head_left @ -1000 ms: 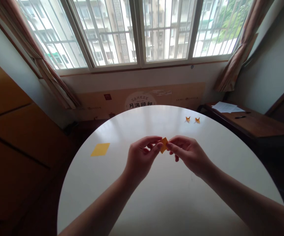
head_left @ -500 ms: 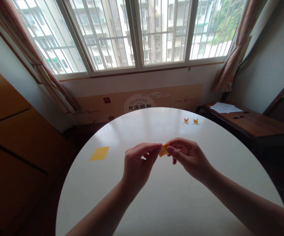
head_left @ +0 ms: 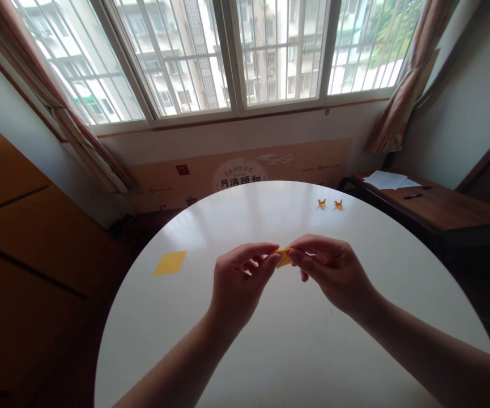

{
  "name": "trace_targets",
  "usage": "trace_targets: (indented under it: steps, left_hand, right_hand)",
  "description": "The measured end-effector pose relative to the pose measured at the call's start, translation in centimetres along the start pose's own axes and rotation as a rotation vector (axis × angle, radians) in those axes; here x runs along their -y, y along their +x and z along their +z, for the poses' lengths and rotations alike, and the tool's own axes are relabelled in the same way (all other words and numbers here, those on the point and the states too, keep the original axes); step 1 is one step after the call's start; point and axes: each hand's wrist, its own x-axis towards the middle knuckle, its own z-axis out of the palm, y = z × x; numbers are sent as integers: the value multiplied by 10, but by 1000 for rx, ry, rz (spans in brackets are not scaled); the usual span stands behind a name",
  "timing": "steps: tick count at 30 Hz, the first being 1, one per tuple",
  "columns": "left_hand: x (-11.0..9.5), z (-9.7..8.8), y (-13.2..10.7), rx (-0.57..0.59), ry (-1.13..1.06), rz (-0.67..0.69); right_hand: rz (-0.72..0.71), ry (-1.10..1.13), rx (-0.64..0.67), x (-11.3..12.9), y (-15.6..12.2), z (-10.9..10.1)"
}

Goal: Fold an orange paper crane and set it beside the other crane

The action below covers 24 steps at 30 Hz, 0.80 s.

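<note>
Between my two hands is a small folded piece of yellow origami paper, held above the white table. My left hand pinches its left edge between thumb and index finger. On the other side, my right hand grips the right part, thumb in front and fingers behind, hiding some of the paper. A flat yellow paper sheet lies on the table to the left of my hands. Farther back on the right stand two small folded paper cranes, one beside the other.
The round white table spreads under my arms, its curved edge toward the window. At the right is a dark wooden side table bearing white papers and a black pen. A wooden cabinet stands on the left.
The folded paper has turned slightly between my fingers, and my right hand has shifted a little to the right. The camera view has moved slightly; the sheet and cranes stay put.
</note>
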Motion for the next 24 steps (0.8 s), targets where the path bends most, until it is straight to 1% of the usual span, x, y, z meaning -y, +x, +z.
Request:
trace_targets:
  steps: [2,9,15,18,24]
  left_hand:
    - [-1,1,0,5,-23,-15]
    - [-6,2,-3,-1,-20,-2]
    - [-8,2,-3,13,-38,22]
    - [-10,3,-4,27,-81,22]
    - [-11,6,-6,59,-179,-38]
  right_hand:
    - [-5,4,-5,2,0,0]
    - [21,-1,-10,3,-2,-1]
    - [-13,5,1,4,-3,0]
    - [-34,4,-6,7,-3,1]
    - [-54,4,-13,11,-6,4]
